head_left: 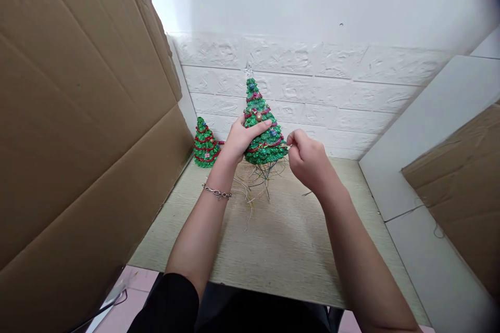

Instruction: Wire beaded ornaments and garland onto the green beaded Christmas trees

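Observation:
A green miniature Christmas tree (264, 135) with red garlands, small baubles and a clear star on top is held up over the table. My left hand (244, 138) is wrapped round its left side, thumb across the front. Thin loose wires (262, 179) hang from under its base onto the tabletop. Beside the tree's lower right edge, my right hand (307, 158) is closed in a pinch, and a thin pale strand shows between its fingertips and the tree. What exactly the strand is, I cannot make out.
A smaller, similar green tree (204, 148) stands at the back left of the wooden table (281, 250). A tall cardboard sheet (94, 114) walls off the left side. White brick-pattern wall (320, 99) rises behind. White panels and another cardboard piece (461, 182) stand at the right.

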